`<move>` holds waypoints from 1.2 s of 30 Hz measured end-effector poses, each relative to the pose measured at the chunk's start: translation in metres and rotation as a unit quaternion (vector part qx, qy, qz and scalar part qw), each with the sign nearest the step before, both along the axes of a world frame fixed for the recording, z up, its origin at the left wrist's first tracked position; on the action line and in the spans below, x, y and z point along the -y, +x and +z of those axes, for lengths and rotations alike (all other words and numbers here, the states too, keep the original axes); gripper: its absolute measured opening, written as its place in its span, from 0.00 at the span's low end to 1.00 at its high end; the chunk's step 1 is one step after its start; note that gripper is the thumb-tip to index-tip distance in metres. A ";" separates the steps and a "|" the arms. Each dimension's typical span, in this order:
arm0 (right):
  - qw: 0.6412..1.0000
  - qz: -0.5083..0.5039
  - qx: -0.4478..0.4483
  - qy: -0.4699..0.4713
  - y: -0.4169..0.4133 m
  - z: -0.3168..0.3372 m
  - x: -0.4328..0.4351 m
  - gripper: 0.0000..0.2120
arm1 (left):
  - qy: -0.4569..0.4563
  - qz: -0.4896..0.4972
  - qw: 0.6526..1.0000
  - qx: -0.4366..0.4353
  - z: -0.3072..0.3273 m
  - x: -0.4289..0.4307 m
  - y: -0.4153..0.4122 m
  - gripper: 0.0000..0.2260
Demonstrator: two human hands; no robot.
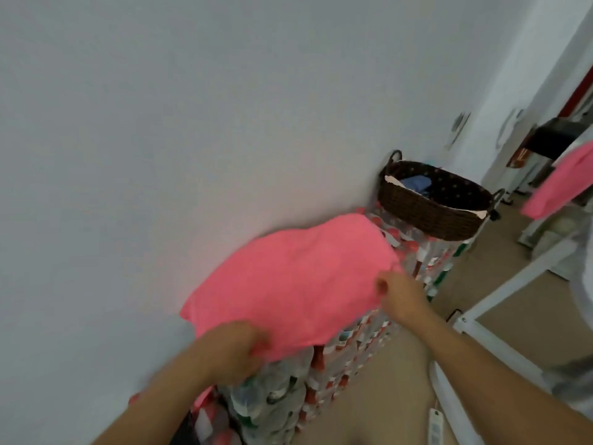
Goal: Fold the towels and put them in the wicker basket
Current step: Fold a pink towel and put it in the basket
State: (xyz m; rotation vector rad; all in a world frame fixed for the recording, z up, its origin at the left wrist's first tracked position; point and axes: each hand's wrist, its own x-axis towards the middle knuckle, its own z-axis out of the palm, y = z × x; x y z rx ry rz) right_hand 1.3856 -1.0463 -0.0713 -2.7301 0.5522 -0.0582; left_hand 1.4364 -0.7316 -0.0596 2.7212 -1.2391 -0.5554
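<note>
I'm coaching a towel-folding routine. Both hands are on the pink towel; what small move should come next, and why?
Probably lift the near edge and fold it over toward the wall. The pink towel lies spread on the bottle packs; the left hand grips its near edge and the right hand pinches its right edge, and the wicker basket looks too small for it unfolded.

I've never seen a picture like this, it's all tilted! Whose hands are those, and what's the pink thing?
The camera sits on a person's head and looks down, so you see their own two arms. The left hand and the right hand each hold an edge of a pink towel. It is spread over stacked packs of water bottles. Further along stands a brown wicker basket with a blue cloth inside. Another pink cloth hangs on the right.
</note>
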 end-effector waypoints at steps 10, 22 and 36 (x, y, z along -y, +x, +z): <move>0.997 -0.018 -0.037 0.060 0.059 -0.027 0.099 0.29 | -0.115 0.105 0.987 0.045 -0.035 0.180 0.030 0.15; 1.000 0.028 -0.013 -0.004 0.118 -0.054 0.121 0.07 | -0.176 0.191 0.963 0.066 -0.054 0.295 0.144 0.14; 0.993 0.039 0.108 -0.006 0.153 -0.062 0.174 0.04 | -0.220 0.283 0.932 0.062 -0.063 0.389 0.242 0.08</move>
